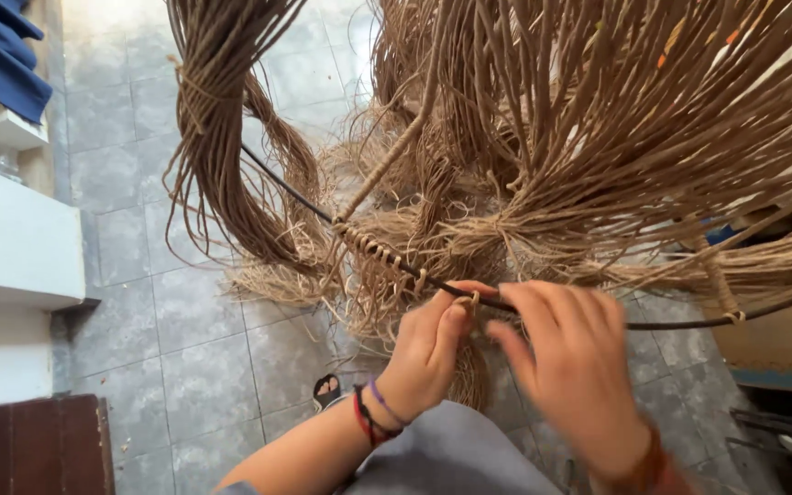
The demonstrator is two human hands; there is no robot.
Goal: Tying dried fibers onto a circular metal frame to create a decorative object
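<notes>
A thin black metal rod (286, 188) runs from upper left to right across the view, partly wrapped with tan fibre loops (379, 247). My left hand (428, 353) pinches a tan fibre strand (467, 299) against the rod, thumb and forefinger closed on it. My right hand (570, 362), blurred, is just right of it with fingers curled over the rod and strand. Long bundles of tan fibre strands (598, 119) hang from above and behind the rod. A wrapped cord (391, 151) rises from the rod's wrapped section.
A tied looped bundle of fibre (217, 119) hangs at the left. Grey floor tiles (176, 348) lie below, with my sandalled foot (327, 391). A white ledge (11, 238) and dark wooden board (29, 445) stand at the left; a cardboard box (772, 339) sits at the right.
</notes>
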